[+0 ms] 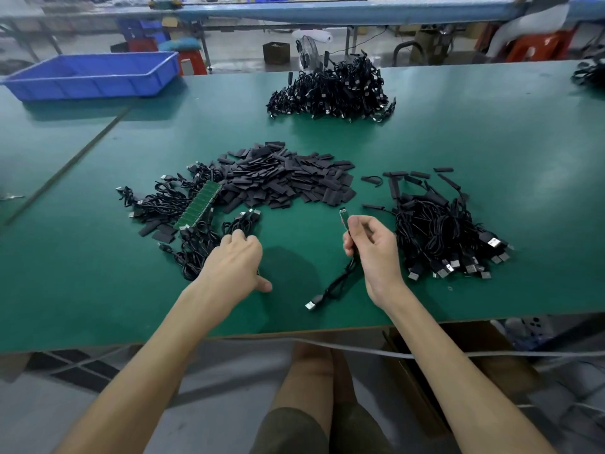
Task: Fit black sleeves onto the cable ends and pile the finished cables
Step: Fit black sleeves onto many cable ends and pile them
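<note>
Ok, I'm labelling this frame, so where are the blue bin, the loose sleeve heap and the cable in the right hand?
blue bin (88, 88): head view, front wall.
sleeve heap (288, 178): head view, middle of the heap.
held cable (334, 286): head view, slack part below the right hand (373, 250).

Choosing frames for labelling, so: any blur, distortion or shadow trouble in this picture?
Head view: wide-angle distortion bows the near edge of the table; far benches are blurred; the sleeve pile, left hand, right hand and its cable are sharp; a soft shadow lies between the hands.
</note>
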